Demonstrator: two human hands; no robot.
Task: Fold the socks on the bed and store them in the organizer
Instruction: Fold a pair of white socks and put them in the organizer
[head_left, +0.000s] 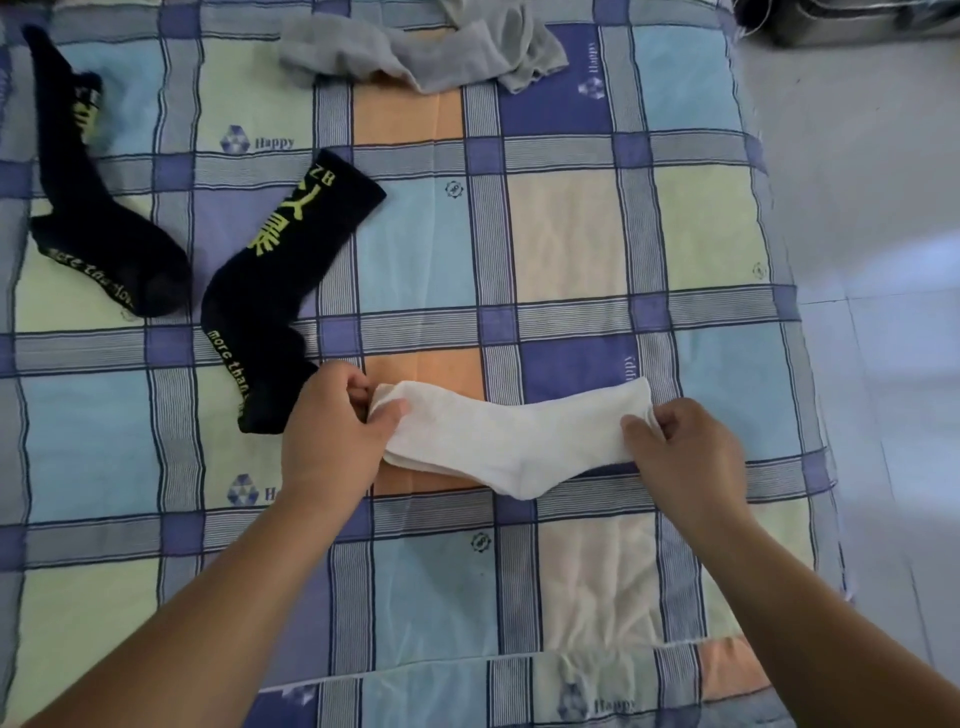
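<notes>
A bed (571, 234) fills most of the frame, covered with a checked sheet of blue, purple, pale yellow and orange squares, with the word "Happy" printed here and there. A pale tiled floor (872, 208) runs down the right side of the frame. In the upper right corner sits a dark thing (857, 18) on the floor, cut off by the edge, and it is too dim to tell what it is.

A white sock (509, 441) lies flat across the lower middle of the frame. It looks like two layers, but I cannot tell if it is one sock or a pair. The left hand (332, 436) pinches its left end, with the thumb on top and fingers tucked under. The right hand (680, 447) pinches its right end the same way. The hands are well apart, one at each end.

Two black socks with yellow-green writing lie on the left: one (280, 280) just beside the left hand, the other (88, 187) in the upper left. Grey socks (415, 49) lie bunched at the top middle, partly cut off.
</notes>
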